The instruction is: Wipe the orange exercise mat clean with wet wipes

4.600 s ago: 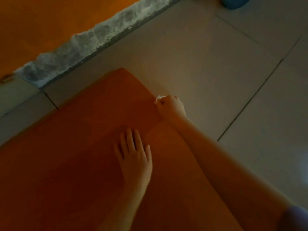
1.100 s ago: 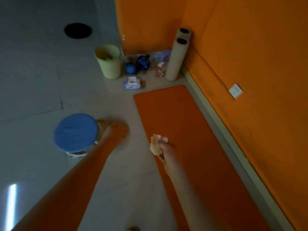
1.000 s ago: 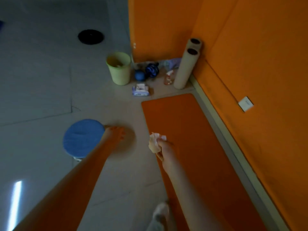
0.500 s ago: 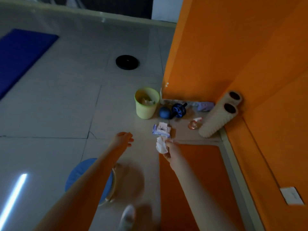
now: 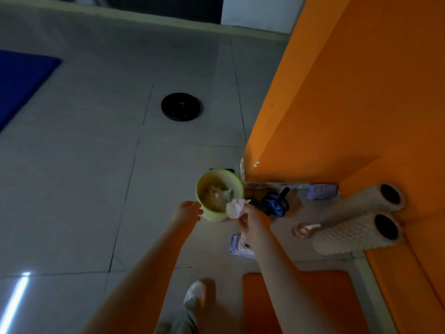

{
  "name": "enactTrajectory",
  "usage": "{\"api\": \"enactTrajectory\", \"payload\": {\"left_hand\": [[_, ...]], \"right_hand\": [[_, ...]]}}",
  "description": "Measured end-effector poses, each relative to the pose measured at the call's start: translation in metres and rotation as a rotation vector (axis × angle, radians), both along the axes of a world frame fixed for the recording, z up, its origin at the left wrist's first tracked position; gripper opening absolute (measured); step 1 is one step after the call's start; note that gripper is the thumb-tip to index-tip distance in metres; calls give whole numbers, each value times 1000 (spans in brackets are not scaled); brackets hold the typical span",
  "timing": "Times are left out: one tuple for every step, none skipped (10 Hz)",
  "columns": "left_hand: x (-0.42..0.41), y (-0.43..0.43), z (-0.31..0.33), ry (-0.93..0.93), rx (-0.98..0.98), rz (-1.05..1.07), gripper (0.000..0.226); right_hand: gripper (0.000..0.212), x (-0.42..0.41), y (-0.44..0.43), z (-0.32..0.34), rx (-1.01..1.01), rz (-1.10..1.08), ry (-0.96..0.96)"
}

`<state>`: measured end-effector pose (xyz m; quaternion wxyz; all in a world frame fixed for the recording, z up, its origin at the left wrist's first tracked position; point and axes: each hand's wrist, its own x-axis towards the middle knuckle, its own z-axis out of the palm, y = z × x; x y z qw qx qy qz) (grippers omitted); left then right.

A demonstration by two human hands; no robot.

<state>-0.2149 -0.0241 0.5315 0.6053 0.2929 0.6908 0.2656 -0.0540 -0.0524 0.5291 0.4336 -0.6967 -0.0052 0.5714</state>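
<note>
— The orange exercise mat: how far along is it?

— Only one end of it shows, at the lower right of the frame, lying flat on the floor beside the orange wall. In this dim light I can make out no dirt and no wet streaks on that part, so I can't tell how clean it is.

— What have you got in your hands?

— My right hand, near the middle of the frame, pinches a crumpled wipe in its fingertips, right at the rim of the green bin. The bin has crumpled scraps lying in it. My left hand holds nothing. Its fingers are loosely curled just beside the bin's left wall, and I can't tell whether they touch it.

— So what stage is that?

— I'd judge this wipe is spent and I'm about to drop it in, so one pass over the mat looks done. The pack of wet wipes lies on the floor just below my right hand, between the bin and the mat. If the mat wants more wiping, a fresh wipe from that pack comes next. Whether it does, this view doesn't say.
</note>
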Motion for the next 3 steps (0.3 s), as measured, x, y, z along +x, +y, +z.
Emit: {"api": "enactTrajectory", "payload": {"left_hand": [[6, 40, -5, 35, -14, -74, 17], [22, 75, 1, 27, -10, -99, 27], [39, 83, 12, 40, -8, -127, 31]], "right_hand": [[34, 9, 48, -5, -61, 54, -10], [29, 25, 71, -3, -89, -15, 33], [31, 40, 71, 6, -79, -45, 48]]}}
